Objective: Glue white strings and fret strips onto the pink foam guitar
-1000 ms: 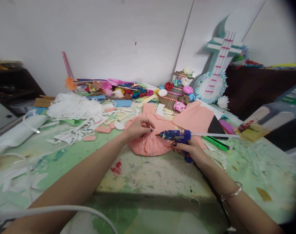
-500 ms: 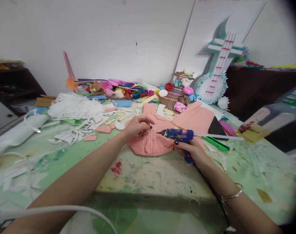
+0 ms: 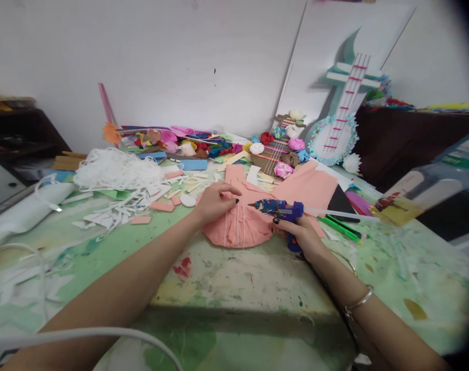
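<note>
I see a paint-stained green bench, white wall behind, paper scraps at left, open room along the near edge. Pink guitar-shaped piece lies mid-bench; right grip is wrapped round the glue gun, left grip is over the piece, can't tell if pinching anything. Green label far right: unreadable.

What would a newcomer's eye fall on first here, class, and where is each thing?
The eye would likely land first on the blue glue gun in the right hand, its tip pointing toward the left hand at the pink paper guitar, front and centre. Next might come the teal-and-white guitar standing at the back right, then the tangled white string heaped at the left.
</note>
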Tool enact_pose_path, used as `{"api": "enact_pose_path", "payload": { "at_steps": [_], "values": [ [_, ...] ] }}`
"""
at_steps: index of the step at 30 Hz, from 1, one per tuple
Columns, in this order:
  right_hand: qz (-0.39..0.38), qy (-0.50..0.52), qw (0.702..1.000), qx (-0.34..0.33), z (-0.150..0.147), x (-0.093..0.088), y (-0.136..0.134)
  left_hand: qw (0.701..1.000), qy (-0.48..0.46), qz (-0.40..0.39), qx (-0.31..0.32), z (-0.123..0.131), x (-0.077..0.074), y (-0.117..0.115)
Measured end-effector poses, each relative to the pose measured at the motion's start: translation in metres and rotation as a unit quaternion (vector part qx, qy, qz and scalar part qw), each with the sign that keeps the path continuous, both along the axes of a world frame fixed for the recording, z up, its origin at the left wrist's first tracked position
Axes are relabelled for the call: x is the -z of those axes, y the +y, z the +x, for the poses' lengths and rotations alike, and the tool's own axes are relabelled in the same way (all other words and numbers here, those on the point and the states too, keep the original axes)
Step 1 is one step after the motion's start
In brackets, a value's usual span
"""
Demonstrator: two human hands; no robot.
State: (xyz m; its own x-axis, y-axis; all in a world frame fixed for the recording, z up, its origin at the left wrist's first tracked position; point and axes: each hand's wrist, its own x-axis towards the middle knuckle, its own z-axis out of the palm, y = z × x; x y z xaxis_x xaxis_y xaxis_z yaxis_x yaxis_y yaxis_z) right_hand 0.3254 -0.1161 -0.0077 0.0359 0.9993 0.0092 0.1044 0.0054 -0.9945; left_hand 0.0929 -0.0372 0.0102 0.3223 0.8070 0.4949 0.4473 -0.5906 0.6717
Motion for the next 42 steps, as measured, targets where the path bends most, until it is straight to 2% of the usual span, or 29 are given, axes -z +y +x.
{"api": "enact_pose_path", "payload": {
  "at_steps": [6,10,16,22,27,42],
  "values": [
    [-0.001,0.005,1.0,-0.021,-0.005,-0.002,0.001,0.999,-0.016,-0.023,0.041,0.002,0.004,0.003],
    [0.01,0.01,1.0,-0.022,-0.008,-0.004,0.001,0.997,-0.038,-0.052,0.036,0.002,0.007,0.004],
    [0.015,-0.001,1.0,-0.023,-0.006,0.002,0.004,0.994,-0.067,-0.069,0.046,0.002,0.009,0.005],
    [0.019,-0.023,0.999,-0.024,-0.004,0.005,0.005,0.996,-0.05,-0.057,0.056,0.003,0.008,0.003],
    [0.02,-0.029,0.999,-0.027,-0.004,0.005,0.005,0.992,-0.05,-0.08,0.086,0.003,0.01,0.003],
    [0.008,-0.034,0.999,-0.023,-0.003,0.005,0.003,0.988,-0.042,-0.103,0.104,0.001,0.008,0.003]
  ]
}}
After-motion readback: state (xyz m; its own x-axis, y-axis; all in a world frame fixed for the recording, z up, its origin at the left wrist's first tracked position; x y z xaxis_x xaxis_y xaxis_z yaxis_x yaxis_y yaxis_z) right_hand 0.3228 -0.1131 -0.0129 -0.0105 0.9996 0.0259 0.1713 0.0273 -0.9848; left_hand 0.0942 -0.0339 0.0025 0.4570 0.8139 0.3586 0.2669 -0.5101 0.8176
